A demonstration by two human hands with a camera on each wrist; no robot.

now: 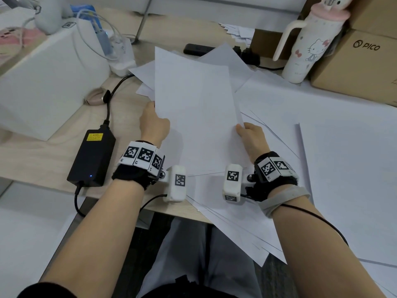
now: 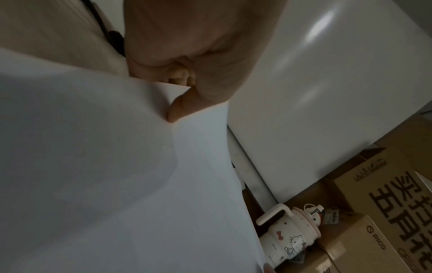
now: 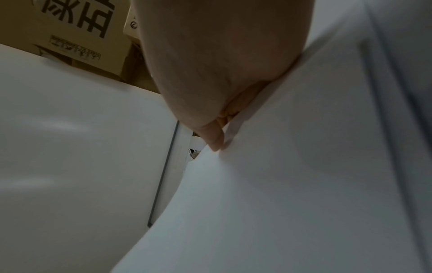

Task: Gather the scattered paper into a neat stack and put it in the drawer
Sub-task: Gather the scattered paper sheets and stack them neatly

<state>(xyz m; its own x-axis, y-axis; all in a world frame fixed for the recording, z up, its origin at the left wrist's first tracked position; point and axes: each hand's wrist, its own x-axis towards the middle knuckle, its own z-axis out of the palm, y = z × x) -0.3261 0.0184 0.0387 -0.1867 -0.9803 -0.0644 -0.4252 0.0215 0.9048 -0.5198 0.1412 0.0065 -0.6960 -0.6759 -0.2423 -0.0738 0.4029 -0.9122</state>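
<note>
A sheaf of white paper [image 1: 193,112] is held up off the desk between both hands, tilted away from me. My left hand [image 1: 153,122] grips its left edge, thumb on top [image 2: 177,110], fingers curled behind. My right hand [image 1: 247,131] pinches its right edge, thumb pressing the sheet [image 3: 216,140]. More loose sheets [image 1: 322,130] lie scattered over the right half of the desk, and some hang over the front edge [image 1: 242,229]. A few sheets [image 1: 227,59] stick out behind the held ones. No drawer is in view.
A black power brick [image 1: 91,157] with its cable lies left of my left wrist. A white box [image 1: 47,82] stands at left. A white cartoon tumbler [image 1: 309,46] and cardboard boxes [image 1: 356,67] stand at the back right. A black power strip [image 1: 197,49] lies behind the paper.
</note>
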